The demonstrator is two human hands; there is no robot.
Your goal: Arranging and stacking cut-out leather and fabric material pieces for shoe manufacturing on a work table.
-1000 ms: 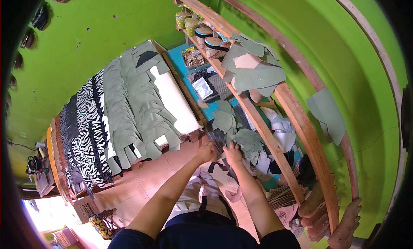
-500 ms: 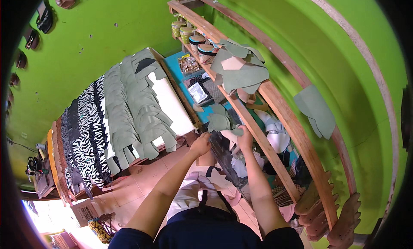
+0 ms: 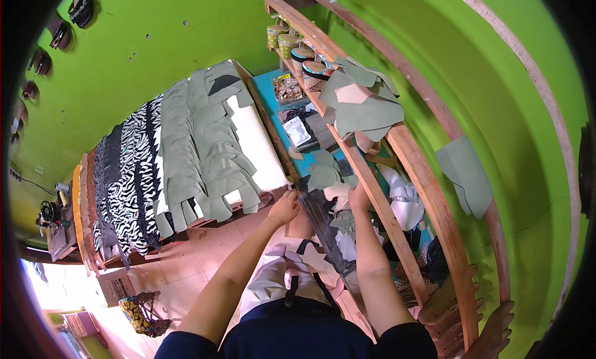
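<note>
My left hand point(image 3: 285, 209) has its fingers curled by the corner of the white-topped table point(image 3: 254, 139); whatever is in them is too small to make out. Over the blue shelf point(image 3: 303, 165), my right hand point(image 3: 359, 199) reaches in beside the slanting wooden rail. Its fingers are bent together next to a beige cut piece point(image 3: 337, 191), and their tips are partly hidden. Grey-green cut pieces point(image 3: 323, 173) lie just beyond it. Below the right hand, white scraps point(image 3: 346, 244) and more grey-green pieces are heaped near a dark board point(image 3: 318, 217).
Overlapping grey-green pieces point(image 3: 214, 154) and zebra-patterned strips point(image 3: 131, 154) cover the table on the left. Long wooden rails point(image 3: 428, 191) cross at the right, with a stack of cut pieces point(image 3: 366, 104) on them. Small round baskets point(image 3: 315, 76) stand on the far shelf.
The view has shifted, so most things sit a little further right. A grey-green piece at my right fingertips is no longer seen there; a similar piece now shows below the beige one.
</note>
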